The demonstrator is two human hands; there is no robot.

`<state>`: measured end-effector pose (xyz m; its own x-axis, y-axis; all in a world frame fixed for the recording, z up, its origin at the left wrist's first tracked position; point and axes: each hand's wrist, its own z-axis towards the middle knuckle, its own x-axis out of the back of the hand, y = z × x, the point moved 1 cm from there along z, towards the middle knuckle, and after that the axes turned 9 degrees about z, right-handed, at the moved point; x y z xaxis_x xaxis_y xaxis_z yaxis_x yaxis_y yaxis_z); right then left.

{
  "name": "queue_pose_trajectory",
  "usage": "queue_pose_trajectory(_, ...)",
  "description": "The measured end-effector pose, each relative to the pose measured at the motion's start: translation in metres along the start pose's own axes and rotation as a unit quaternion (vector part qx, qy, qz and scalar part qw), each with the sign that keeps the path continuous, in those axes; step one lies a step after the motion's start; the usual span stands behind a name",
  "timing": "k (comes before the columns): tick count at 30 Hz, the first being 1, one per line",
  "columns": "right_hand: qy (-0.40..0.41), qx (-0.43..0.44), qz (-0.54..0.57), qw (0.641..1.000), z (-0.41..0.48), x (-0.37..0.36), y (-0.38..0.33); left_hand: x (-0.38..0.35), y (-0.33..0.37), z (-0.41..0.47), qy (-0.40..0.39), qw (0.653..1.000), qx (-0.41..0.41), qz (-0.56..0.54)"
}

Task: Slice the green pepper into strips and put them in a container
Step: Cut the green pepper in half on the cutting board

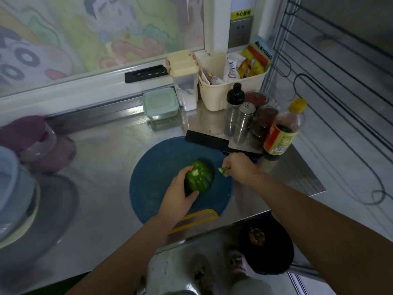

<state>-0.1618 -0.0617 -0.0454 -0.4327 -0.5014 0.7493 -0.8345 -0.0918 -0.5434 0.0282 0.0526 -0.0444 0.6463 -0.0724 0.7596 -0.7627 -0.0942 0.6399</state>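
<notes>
- Look up at the window: a big cartoon picture (63, 39)!
- And down on the shiny counter (95, 199)?
- At the back, a cream basket (225, 94) full of packets, just beside a tall clear box (185, 86) with a cream lid.
- Near that, a dark sauce bottle (282, 133) with a yellow cap, next to a silver shaker (245, 118).
- Purple tubs (36, 137) on the left.
- Down on the floor, a black bin (276, 258).

stainless steel tabletop (102, 209), reflective, set into a corner. window (85, 35) behind, covered with pastel cartoon film, white frame (210, 24). grey wall socket (239, 33) under yellow label (241, 14). black wire rack (331, 60) on right wall (350, 107). speckled floor (170, 271) below. light dim.
</notes>
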Motion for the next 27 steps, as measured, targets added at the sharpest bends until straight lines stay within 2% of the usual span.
queue_pose_trajectory(7, 0.008, 0.003, -0.033, 0.999, 0.003, 0.002, -0.006, 0.006, 0.001, 0.003, -0.009, 1.000, 0.002, 0.017)
queue_pose_trajectory(10, 0.019, -0.010, -0.020, 1.000, -0.003, 0.001, -0.008, 0.007, 0.005, 0.005, -0.023, 0.999, -0.004, 0.047)
queue_pose_trajectory(12, 0.029, -0.026, 0.004, 0.999, -0.010, 0.003, -0.006, 0.007, 0.012, 0.004, 0.001, 0.996, -0.006, 0.089)
queue_pose_trajectory(14, 0.042, -0.032, 0.028, 0.998, -0.019, 0.009, -0.003, 0.006, 0.027, 0.000, 0.061, 0.989, -0.043, 0.128)
queue_pose_trajectory(16, 0.058, -0.035, 0.051, 0.996, -0.034, 0.019, 0.004, -0.001, 0.048, -0.004, 0.072, 0.982, -0.119, 0.127)
queue_pose_trajectory(18, 0.073, -0.062, 0.072, 0.993, -0.054, 0.031, 0.018, -0.018, 0.067, -0.004, -0.004, 0.976, -0.181, 0.118)
queue_pose_trajectory(22, 0.120, -0.171, 0.051, 0.977, -0.108, 0.044, 0.070, -0.069, 0.091, -0.001, -0.188, 0.950, -0.213, 0.127)
queue_pose_trajectory(24, 0.120, -0.236, 0.054, 0.963, -0.137, 0.038, 0.101, -0.095, 0.101, -0.002, -0.261, 0.918, -0.223, 0.199)
queue_pose_trajectory(27, 0.111, -0.280, 0.048, 0.952, -0.166, 0.017, 0.133, -0.114, 0.117, -0.006, -0.323, 0.863, -0.208, 0.328)
